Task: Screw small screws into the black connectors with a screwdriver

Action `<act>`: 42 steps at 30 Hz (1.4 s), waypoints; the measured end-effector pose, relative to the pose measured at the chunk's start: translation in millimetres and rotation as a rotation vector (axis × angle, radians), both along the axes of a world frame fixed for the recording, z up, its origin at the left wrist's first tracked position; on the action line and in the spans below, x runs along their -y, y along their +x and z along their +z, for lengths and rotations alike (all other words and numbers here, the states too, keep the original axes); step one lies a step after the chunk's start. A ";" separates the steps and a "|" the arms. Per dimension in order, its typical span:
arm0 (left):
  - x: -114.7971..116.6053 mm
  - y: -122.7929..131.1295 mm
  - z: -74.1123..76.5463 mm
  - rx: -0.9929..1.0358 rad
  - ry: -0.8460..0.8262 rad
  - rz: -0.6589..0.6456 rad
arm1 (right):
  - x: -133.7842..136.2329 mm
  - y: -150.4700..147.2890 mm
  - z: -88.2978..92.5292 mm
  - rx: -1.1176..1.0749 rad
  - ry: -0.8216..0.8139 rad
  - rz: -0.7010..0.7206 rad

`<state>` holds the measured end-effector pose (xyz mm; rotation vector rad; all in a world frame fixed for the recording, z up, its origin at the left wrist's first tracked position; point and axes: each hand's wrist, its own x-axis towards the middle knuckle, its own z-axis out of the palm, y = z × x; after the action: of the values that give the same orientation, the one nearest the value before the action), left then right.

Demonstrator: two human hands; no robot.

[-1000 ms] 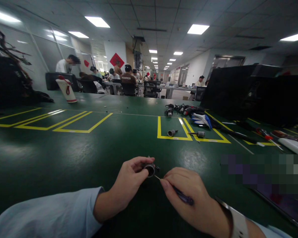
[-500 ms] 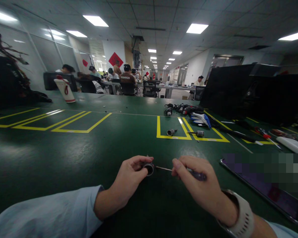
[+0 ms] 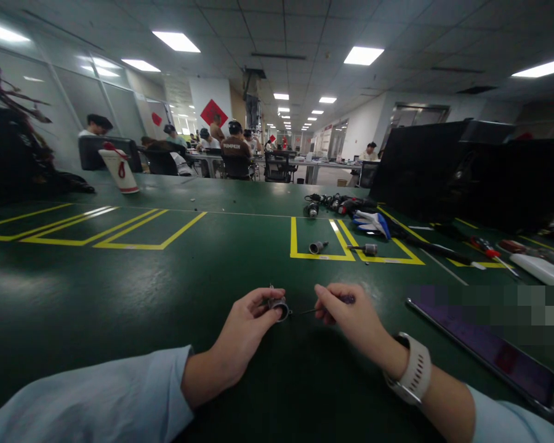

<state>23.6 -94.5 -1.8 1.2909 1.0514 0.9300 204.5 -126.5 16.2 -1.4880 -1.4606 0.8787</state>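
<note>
My left hand (image 3: 242,326) pinches a small round metal part (image 3: 279,306) just above the green table (image 3: 120,289). My right hand (image 3: 351,317) is closed round a thin screwdriver (image 3: 321,307) with a dark purple handle. Its tip points left and meets the side of the metal part. Both hands are low at the near middle of the table, close together. A pale watch sits on my right wrist.
A phone (image 3: 489,351) lies flat to the right of my hands. Small metal parts (image 3: 317,247) sit in yellow-taped boxes further back, beside gloves (image 3: 372,223), tools and a black case (image 3: 443,166). A white bottle (image 3: 117,171) stands far left. People sit at distant desks.
My right hand has lifted and swung away from me, bringing the screwdriver from a slanted angle to level against the part. My left hand has barely moved.
</note>
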 end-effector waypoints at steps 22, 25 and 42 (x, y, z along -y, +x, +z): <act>-2.5 -1.4 -1.3 0.061 -0.074 0.023 | 6.6 -1.7 -4.0 -0.028 0.103 0.043; -1.6 -2.7 2.3 0.057 -0.103 0.001 | 12.2 1.8 1.9 -0.074 0.211 0.025; 5.6 -1.3 6.5 0.021 0.012 -0.041 | 34.4 -19.1 5.5 0.480 0.728 0.256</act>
<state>22.4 -100.1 4.7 1.3054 1.0014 0.9186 185.4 -161.0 21.7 -0.9924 -2.0642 0.0630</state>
